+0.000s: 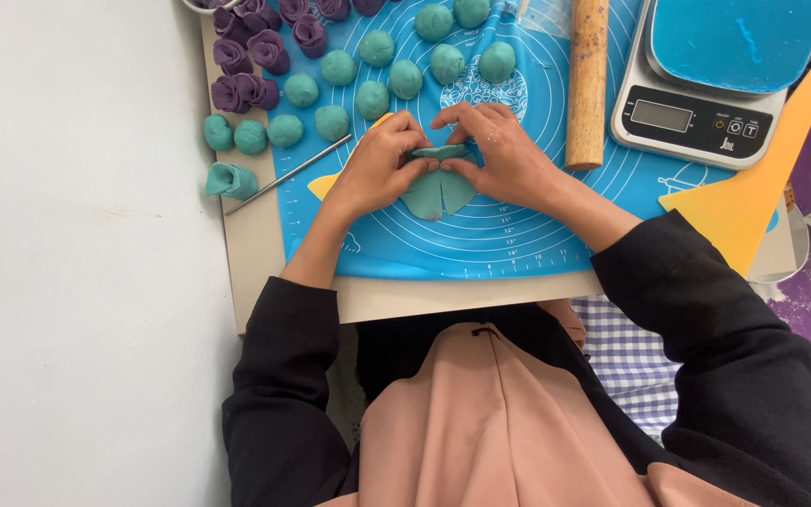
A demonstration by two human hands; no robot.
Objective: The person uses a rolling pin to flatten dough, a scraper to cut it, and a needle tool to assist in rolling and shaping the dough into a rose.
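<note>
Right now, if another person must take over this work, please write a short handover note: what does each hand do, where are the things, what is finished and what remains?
Left hand and right hand: both pinch the top edge of the flat teal dough piece, which lies on the blue mat.
Things: teal dough balls lie in rows on the mat, above the hands; thin metal rod to the left; rolling pin to the right.
Done: purple dough roses and one teal rolled piece, top left.
Left: the piece in hand is only partly rolled; many balls are unshaped.
</note>
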